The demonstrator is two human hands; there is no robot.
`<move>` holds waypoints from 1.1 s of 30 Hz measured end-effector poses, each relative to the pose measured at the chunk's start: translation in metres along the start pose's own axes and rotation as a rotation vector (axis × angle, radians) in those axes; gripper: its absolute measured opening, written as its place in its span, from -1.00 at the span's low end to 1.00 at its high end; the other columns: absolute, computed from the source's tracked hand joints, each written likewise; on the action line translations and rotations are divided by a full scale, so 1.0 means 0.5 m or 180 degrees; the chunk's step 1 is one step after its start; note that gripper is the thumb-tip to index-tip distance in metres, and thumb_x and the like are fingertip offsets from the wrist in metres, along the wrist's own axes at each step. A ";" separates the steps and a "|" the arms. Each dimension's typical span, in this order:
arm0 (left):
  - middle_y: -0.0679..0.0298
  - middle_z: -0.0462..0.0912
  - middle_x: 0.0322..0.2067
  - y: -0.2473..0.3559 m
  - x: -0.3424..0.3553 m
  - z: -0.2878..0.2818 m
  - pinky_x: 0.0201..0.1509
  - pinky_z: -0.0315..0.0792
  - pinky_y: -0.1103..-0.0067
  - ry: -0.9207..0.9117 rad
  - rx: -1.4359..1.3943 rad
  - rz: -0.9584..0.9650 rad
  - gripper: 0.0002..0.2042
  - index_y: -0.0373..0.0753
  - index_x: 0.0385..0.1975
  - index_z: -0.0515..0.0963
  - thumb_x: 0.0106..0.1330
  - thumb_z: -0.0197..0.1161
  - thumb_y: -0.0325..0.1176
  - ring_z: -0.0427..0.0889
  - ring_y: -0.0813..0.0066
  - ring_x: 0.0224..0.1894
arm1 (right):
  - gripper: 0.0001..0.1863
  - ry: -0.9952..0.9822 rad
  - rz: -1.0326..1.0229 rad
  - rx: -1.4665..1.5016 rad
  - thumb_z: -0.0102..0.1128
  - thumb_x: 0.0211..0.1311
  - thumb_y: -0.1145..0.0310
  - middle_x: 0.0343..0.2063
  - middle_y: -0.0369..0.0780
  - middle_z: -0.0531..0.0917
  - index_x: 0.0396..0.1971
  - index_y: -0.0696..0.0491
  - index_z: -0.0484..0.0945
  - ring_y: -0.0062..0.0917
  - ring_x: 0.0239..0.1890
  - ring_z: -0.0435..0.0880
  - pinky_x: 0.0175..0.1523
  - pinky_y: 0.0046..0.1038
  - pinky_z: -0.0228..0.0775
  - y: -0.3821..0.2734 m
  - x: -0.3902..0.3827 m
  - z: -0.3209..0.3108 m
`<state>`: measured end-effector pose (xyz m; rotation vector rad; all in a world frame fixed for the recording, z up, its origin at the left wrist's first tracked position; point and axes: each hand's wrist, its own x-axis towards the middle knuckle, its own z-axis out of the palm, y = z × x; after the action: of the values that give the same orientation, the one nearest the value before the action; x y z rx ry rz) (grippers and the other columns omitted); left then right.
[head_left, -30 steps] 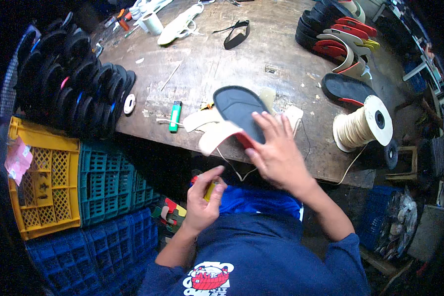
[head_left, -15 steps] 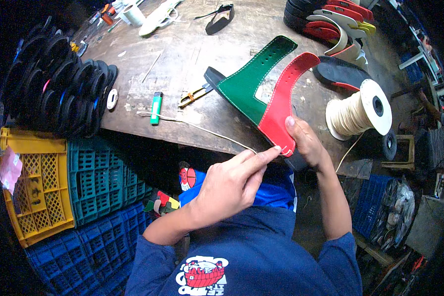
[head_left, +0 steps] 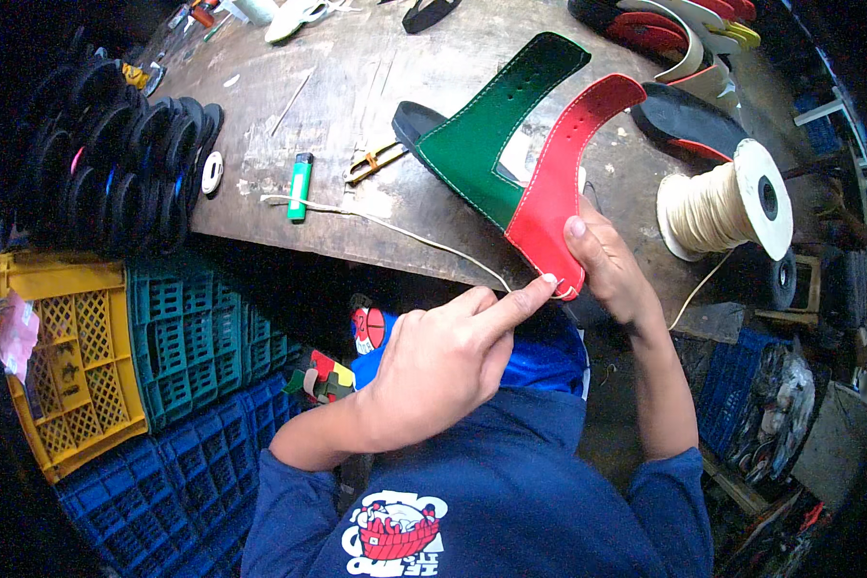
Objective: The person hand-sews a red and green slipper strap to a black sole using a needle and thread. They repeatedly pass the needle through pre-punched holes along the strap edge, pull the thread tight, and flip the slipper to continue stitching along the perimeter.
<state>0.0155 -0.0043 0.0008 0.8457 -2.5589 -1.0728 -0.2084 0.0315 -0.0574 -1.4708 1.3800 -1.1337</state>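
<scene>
My right hand (head_left: 602, 260) grips a sandal with a black sole (head_left: 414, 125), a green strap (head_left: 477, 144) and a red strap (head_left: 554, 202), both white-stitched with holes. My left hand (head_left: 453, 366) lays its index fingertip on the red strap's lower end, other fingers curled; what they hold, if anything, is hidden. A thin cream cord (head_left: 405, 236) runs from the table to that end. A green lighter (head_left: 299, 188) and a brass-coloured tool (head_left: 374, 162) lie on the table (head_left: 231, 144). A cord spool (head_left: 703, 212) stands right of my right hand.
Dark soles (head_left: 125, 169) are stacked at left, coloured footbeds (head_left: 645, 34) at back right, beside a loose sole (head_left: 684, 125). Below the table's left edge sit yellow (head_left: 67, 376), teal (head_left: 183, 347) and blue (head_left: 183, 482) crates; another blue crate (head_left: 732, 395) is at right.
The sandal came up off the table in my right hand, straps now showing. My left hand moved right onto the red strap; the yellow object it held earlier is out of sight.
</scene>
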 end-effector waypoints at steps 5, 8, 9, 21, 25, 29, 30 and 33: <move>0.18 0.54 -0.47 0.012 -0.019 -0.015 -0.43 0.56 0.29 -0.0198 0.0274 -0.0293 -0.45 0.04 0.27 0.54 0.25 0.23 -0.54 0.63 0.13 -0.50 | -0.39 -0.0164 -0.0284 -0.0746 -0.31 0.58 0.04 0.37 0.02 0.41 0.19 0.24 0.52 -0.16 0.47 0.26 0.56 -0.16 -0.12 -0.014 0.001 0.009; 0.17 0.55 -0.49 0.011 -0.024 -0.019 -0.41 0.55 0.29 -0.0239 0.0317 -0.0401 -0.46 0.01 0.24 0.57 0.23 0.22 -0.59 0.63 0.13 -0.49 | -0.42 -0.0078 -0.0287 -0.1048 -0.30 0.56 0.10 0.39 0.02 0.40 0.16 0.23 0.55 -0.08 0.50 0.21 0.58 -0.08 -0.21 -0.022 0.001 0.023; 0.17 0.55 -0.49 0.009 -0.025 -0.020 -0.42 0.55 0.28 -0.0268 0.0348 -0.0430 -0.47 0.00 0.23 0.57 0.23 0.22 -0.59 0.63 0.13 -0.49 | -0.43 -0.0080 -0.0286 -0.1089 -0.30 0.56 0.12 0.39 0.01 0.40 0.16 0.23 0.55 -0.08 0.51 0.20 0.58 -0.08 -0.22 -0.025 0.002 0.027; 0.13 0.63 -0.45 -0.026 -0.031 -0.006 -0.36 0.58 0.35 -0.0107 0.0066 -0.0391 -0.55 -0.14 0.12 0.62 0.21 0.22 -0.63 0.66 0.14 -0.48 | -0.60 -0.0277 -0.0139 -0.1745 -0.06 0.53 0.15 0.40 -0.03 0.39 0.03 0.01 0.71 -0.07 0.53 0.17 0.55 0.13 -0.25 -0.045 0.001 0.048; 0.11 0.67 -0.40 -0.098 -0.047 0.040 -0.38 0.56 0.41 0.0190 -0.0470 -0.0038 -0.55 -0.18 0.06 0.65 0.14 0.22 -0.68 0.68 0.17 -0.46 | -0.47 -0.0929 -0.0222 -0.2154 0.09 0.43 0.08 0.47 0.08 0.21 0.31 -0.05 0.51 -0.03 0.56 0.06 0.56 0.15 -0.31 -0.063 0.011 0.023; 0.16 0.66 -0.38 -0.172 -0.063 0.115 -0.43 0.53 0.41 0.0573 -0.0604 0.0382 -0.53 -0.16 0.02 0.66 0.05 0.28 -0.65 0.68 0.21 -0.46 | 0.15 -0.1900 -0.0244 -0.2128 0.55 -0.13 -0.12 0.53 0.06 0.01 0.53 -0.23 0.17 0.01 0.58 -0.04 0.55 0.18 -0.33 -0.060 0.035 -0.030; 0.20 0.65 -0.39 -0.190 -0.061 0.133 -0.44 0.53 0.39 0.0738 -0.0641 0.0545 -0.53 -0.14 0.02 0.65 0.03 0.31 -0.63 0.67 0.23 -0.46 | 0.17 -0.1862 -0.0416 -0.2313 0.54 -0.20 -0.17 0.51 0.05 0.05 0.52 -0.26 0.20 -0.01 0.56 0.00 0.54 0.17 -0.29 -0.055 0.039 -0.035; 0.18 0.72 -0.34 -0.229 -0.050 0.171 -0.43 0.55 0.43 0.0952 -0.0849 0.1012 -0.54 -0.14 -0.07 0.69 -0.05 0.32 -0.62 0.72 0.27 -0.41 | 0.21 -0.1737 -0.0731 -0.2612 0.51 -0.39 -0.30 0.45 0.00 0.15 0.47 -0.35 0.28 -0.05 0.50 0.11 0.50 0.17 -0.18 -0.043 0.042 -0.034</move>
<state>0.0473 -0.0047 -0.1406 0.4703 -2.1497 -1.0637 -0.2186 0.0126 -0.0304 -2.3398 1.3436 -0.1938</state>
